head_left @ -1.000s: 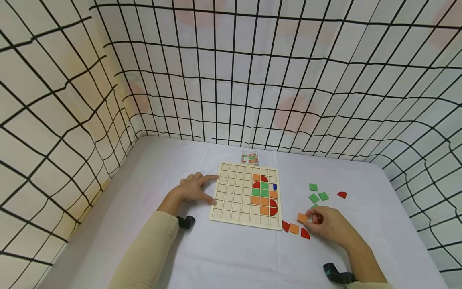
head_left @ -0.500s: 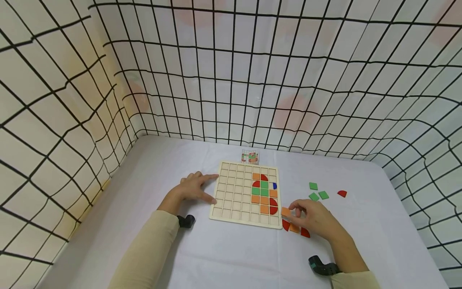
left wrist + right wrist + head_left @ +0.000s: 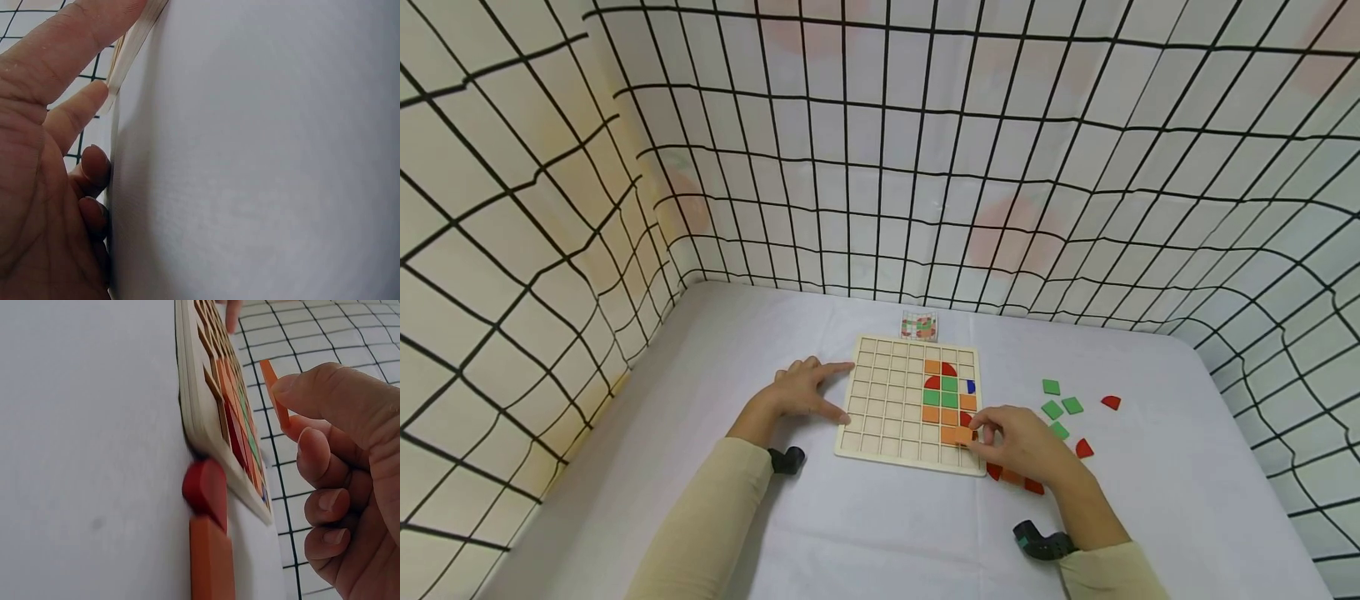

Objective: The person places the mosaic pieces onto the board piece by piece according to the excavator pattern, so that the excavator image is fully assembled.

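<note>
My right hand (image 3: 1022,443) pinches an orange square tile (image 3: 274,394) between thumb and index finger, above the lower right of a wooden grid board (image 3: 880,400). In the right wrist view the tile is tilted and apart from the board, and the other fingers are curled inward. The thumb and index finger of my left hand (image 3: 802,390) are spread and touch the board's left edge. Orange, green and red tiles and a blue piece (image 3: 971,387) sit in the board's right-hand cells. My right hand partly hides the red pieces beneath it.
Several green square tiles (image 3: 1051,387) and two red quarter-round tiles (image 3: 1111,402) lie on the white cloth at right. Near the board's lower right corner lie red pieces (image 3: 206,490) and an orange tile (image 3: 211,556). A small pattern card (image 3: 920,326) stands behind the board.
My right hand has carried the orange tile leftward from the loose pieces to over the board. A green tile and a red piece it covered now show. My left hand has stayed put.
</note>
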Action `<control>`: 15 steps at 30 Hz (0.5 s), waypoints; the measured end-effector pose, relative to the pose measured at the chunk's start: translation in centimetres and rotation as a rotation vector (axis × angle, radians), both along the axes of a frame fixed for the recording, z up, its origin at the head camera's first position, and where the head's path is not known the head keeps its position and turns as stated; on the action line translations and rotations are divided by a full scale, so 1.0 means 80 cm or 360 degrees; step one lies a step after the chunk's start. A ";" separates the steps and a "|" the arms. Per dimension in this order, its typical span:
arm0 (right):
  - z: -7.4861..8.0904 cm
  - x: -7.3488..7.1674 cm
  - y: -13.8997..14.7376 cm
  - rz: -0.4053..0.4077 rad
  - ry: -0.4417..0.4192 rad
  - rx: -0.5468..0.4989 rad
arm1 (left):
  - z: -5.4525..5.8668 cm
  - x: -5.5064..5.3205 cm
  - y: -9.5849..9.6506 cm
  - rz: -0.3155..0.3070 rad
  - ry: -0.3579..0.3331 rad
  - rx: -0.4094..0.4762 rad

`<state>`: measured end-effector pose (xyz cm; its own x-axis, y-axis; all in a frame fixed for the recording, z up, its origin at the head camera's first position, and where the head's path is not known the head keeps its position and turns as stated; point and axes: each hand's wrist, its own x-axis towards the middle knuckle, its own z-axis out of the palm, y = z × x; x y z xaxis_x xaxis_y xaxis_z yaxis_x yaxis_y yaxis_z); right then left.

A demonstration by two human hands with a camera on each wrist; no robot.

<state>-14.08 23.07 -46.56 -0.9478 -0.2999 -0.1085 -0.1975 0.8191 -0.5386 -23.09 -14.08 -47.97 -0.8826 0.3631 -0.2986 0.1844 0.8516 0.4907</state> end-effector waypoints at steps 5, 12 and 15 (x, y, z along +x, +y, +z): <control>0.000 -0.007 -0.014 0.0057 0.0003 0.0000 | -0.001 -0.001 0.000 0.0006 0.0001 -0.0002; -0.006 -0.015 -0.035 0.0150 -0.0044 -0.0066 | -0.004 -0.002 -0.001 0.0008 -0.0003 0.0007; -0.007 -0.017 -0.042 0.0146 -0.0074 -0.0076 | -0.005 -0.002 -0.001 0.0008 -0.0002 0.0004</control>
<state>-15.44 19.71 -47.16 -0.9104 -0.3911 -0.1352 -0.2444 0.7718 -0.5871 -23.26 -14.15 -48.34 -0.8840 0.3594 -0.2990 0.1793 0.8512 0.4933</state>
